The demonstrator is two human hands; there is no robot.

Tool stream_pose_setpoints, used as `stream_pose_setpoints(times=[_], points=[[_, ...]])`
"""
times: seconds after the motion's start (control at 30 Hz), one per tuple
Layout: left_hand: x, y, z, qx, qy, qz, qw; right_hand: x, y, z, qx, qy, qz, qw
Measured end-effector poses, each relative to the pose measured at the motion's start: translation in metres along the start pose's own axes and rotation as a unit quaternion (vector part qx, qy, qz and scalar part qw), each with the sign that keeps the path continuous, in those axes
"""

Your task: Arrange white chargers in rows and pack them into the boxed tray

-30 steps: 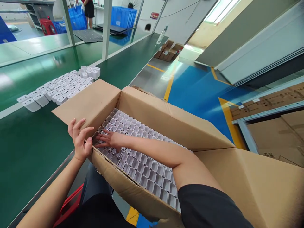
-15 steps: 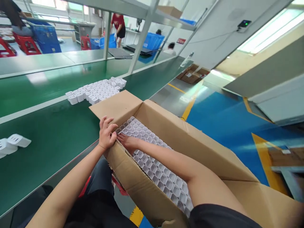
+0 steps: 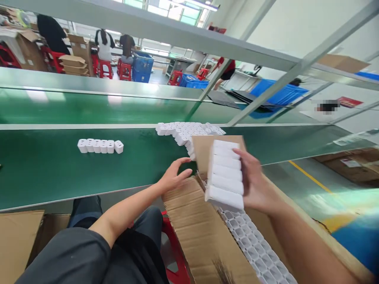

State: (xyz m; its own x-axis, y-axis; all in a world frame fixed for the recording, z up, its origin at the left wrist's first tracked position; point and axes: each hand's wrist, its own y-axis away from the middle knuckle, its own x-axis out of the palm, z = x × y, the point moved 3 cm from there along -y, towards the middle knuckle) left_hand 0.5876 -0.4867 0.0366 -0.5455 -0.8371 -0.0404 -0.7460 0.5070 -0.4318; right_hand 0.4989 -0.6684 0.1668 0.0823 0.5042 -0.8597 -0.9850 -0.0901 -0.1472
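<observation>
In the head view, the right hand (image 3: 251, 177) grips a stacked row of white, smooth, rounded plastic blocks (image 3: 226, 173), held tilted above the open brown corrugated cardboard box (image 3: 201, 228). Its thumb presses on the near face of the row, close to the upper end; the other fingers are mostly hidden behind the blocks, so how they are set I cannot tell.

The left hand (image 3: 176, 175) is at the box's corner, thumb and forefinger spread apart in a curve (whether its palm touches the cardboard is unclear).

Inside the box, below the held row, lie ranks of pale, open-topped plastic cups (image 3: 260, 252). On the long green work surface (image 3: 133, 173), a dense cluster of white plastic blocks (image 3: 183, 132) sits behind the raised box flap, and a short line of six white slotted blocks (image 3: 100, 146) stands well apart to its left, the rightmost turned slightly.
</observation>
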Motion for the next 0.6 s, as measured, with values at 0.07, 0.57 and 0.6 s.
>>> stream_pose_setpoints(times=[0.07,0.57,0.6], points=[[-0.053,0.025,-0.012,0.018,-0.011,-0.062,0.998,0.047,-0.044,0.034,-0.073,-0.153,0.030,0.985],[-0.310,0.139,-0.062,0.016,-0.500,-0.059,0.864,0.337,-0.139,0.213,0.013,-0.781,0.314,0.540],[-0.312,0.136,-0.058,0.003,-0.495,-0.053,0.867,0.335,-0.140,0.211,0.011,-0.776,0.330,0.538]])
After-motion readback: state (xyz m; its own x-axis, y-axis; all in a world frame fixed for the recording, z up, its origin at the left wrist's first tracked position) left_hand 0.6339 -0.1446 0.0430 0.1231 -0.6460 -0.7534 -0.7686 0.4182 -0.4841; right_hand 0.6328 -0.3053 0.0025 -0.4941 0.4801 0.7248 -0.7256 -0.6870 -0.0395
